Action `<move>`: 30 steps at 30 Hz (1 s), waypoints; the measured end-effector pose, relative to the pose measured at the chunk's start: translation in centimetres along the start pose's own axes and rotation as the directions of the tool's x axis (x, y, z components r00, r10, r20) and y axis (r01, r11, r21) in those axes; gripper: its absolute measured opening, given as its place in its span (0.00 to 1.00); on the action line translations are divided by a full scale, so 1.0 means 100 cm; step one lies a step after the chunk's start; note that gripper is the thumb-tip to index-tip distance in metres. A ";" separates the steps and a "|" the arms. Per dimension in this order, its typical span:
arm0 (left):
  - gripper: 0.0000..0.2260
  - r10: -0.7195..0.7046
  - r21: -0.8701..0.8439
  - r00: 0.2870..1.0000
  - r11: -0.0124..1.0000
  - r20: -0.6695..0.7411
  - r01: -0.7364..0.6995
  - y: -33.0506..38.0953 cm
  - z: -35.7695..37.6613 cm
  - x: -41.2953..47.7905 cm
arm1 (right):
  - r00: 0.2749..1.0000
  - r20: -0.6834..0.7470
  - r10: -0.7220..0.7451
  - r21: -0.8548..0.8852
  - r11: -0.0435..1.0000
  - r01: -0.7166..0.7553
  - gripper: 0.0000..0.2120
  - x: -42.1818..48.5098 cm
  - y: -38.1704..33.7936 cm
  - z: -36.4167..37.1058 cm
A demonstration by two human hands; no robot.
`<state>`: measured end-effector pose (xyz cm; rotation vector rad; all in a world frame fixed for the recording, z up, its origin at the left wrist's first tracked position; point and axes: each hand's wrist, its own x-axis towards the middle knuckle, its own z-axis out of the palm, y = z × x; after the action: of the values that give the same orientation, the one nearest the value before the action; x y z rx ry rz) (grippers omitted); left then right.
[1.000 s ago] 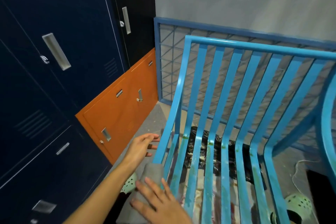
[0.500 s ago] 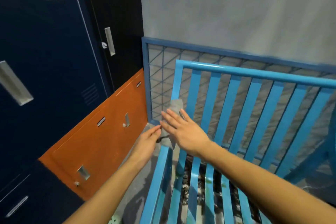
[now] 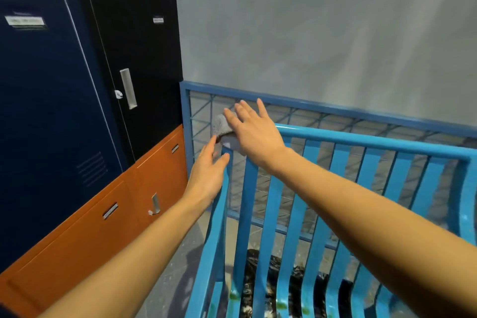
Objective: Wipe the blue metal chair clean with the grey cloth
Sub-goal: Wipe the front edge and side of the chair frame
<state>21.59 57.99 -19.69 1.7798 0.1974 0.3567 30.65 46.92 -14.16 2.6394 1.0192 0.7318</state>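
Mostly hidden: grey cloth [image 3: 221,125], under right hand [image 3: 254,131] at blue chair [image 3: 361,142] top-left corner. Chair cut off at right and bottom edges. Locker labels [image 3: 24,20] left of chair blurred, unreadable. Dark heap [image 3: 258,273] under chair seat, can't identify.

My right forearm [image 3: 361,201] and left forearm [image 3: 142,248] stretch from near toward far, converging. My right grip [image 3: 255,134] lies palm down, fingers straight and spread. My left grip [image 3: 206,175] is just nearer and left of it, fingers straight, holding nothing.
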 end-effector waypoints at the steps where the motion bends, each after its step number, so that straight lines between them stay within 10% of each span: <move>1: 0.25 -0.040 -0.018 0.999 0.999 -0.012 0.040 -0.006 -0.001 -0.004 | 1.000 -0.013 0.021 0.042 0.999 -0.020 0.30 -0.005 -0.003 0.001; 9: 0.15 -0.183 -0.099 0.982 0.979 -0.052 0.177 -0.030 -0.028 -0.032 | 0.980 0.013 -0.199 0.149 0.969 0.195 0.30 -0.053 -0.035 0.028; 14: 0.08 -0.246 0.037 0.968 0.968 -0.046 0.248 -0.051 -0.051 -0.055 | 0.993 0.086 -0.075 0.441 0.897 0.030 0.24 -0.118 -0.132 0.065; 24: 0.11 -0.483 0.009 0.873 0.875 0.061 0.484 -0.076 -0.073 -0.189 | 0.933 0.340 0.119 0.842 0.403 -0.358 0.23 -0.243 -0.247 0.007; 30: 0.09 -0.568 0.009 0.823 0.823 -0.013 0.568 -0.077 -0.107 -0.307 | 0.950 0.303 0.073 0.933 0.180 -0.312 0.25 -0.348 -0.322 -0.065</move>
<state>-10.45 59.74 -29.08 1.6385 0.7231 -0.0710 -13.15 47.24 -33.41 3.8682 1.3992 -0.4679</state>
